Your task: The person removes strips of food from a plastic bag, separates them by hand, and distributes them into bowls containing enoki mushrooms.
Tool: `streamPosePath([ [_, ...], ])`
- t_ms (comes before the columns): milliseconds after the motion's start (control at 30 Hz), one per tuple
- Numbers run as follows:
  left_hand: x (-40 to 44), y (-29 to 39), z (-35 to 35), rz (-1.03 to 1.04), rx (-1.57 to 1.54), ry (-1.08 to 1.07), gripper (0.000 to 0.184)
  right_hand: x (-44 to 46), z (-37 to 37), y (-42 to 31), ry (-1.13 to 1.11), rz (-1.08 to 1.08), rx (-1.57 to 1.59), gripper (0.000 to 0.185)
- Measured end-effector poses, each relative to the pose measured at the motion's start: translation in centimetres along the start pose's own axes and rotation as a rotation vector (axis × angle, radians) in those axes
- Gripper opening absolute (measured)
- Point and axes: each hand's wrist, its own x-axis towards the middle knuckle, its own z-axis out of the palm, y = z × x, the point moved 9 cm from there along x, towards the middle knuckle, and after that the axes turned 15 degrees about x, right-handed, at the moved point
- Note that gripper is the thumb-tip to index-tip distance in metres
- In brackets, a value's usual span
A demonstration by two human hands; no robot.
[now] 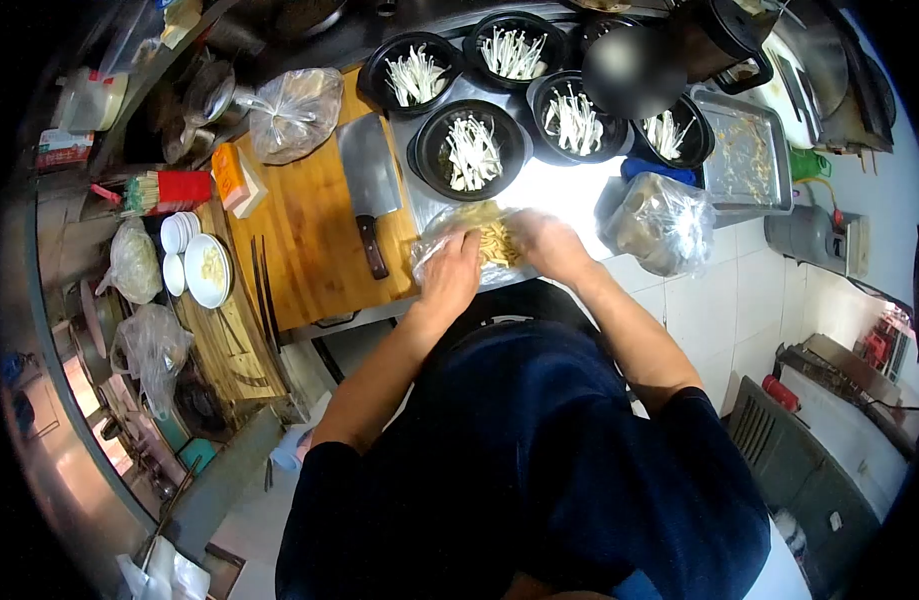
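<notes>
A clear plastic bag of yellowish strip-shaped food lies at the counter's front edge. My left hand grips the left side of the bag, its fingertips at the opening. Over the bag's right side is my right hand, its fingers smeared by motion. Just beyond stands a black pot with white enoki mushrooms in it. Several more such pots, among them a back-left pot and a back-middle pot, also hold enoki.
A cleaver lies on the wooden cutting board at left, near dark chopsticks and a tied bag. White bowls sit farther left. To the right are another filled bag, a blue cloth and a metal tray.
</notes>
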Motion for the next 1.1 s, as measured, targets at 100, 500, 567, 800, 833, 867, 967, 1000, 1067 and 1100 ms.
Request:
streamPosePath([
  [100,0.9,-0.1,-0.2,-0.004,0.023,-0.007,0.05,1.1,1.5,0.2,0.047,-0.041,-0.138,0.035],
  [500,2.2,-1.2,-0.8,-0.002,0.049,0.077,0.063,1.0,3.5,1.8,-0.055,-0.075,-0.223,0.036],
  [567,2.3,-1.5,0.1,-0.044,0.016,-0.044,0.063,-0.1,2.3,-0.3,0.036,-0.126,-0.235,0.039],
  [800,3.1,-1.3,-0.1,-0.05,0.04,-0.057,0.059,0.4,2.6,1.0,0.016,-0.04,-0.256,0.041],
  [833,3.1,-1.3,-0.2,-0.051,0.039,-0.056,0.059,0.4,2.2,1.0,0.041,-0.016,-0.215,0.041],
  [867,3.1,-1.5,-0.1,-0.054,0.044,-0.071,0.059,0.4,1.8,1.0,0.065,0.009,-0.174,0.04],
  [967,2.9,-1.8,-0.3,-0.072,0.031,-0.109,0.061,-0.5,-0.1,-2.0,0.072,-0.041,-0.019,0.037],
  [1000,2.9,-1.8,-0.3,-0.081,0.016,-0.129,0.062,-0.5,0.1,-1.2,0.07,-0.04,-0.022,0.037],
  [1067,2.9,-1.5,-0.8,-0.095,-0.015,-0.135,0.061,-0.1,0.3,0.9,0.141,-0.061,-0.011,0.032],
  [1100,2.9,-1.4,-0.9,-0.109,-0.041,-0.145,0.061,-0.2,0.2,0.8,0.14,-0.062,-0.013,0.032],
])
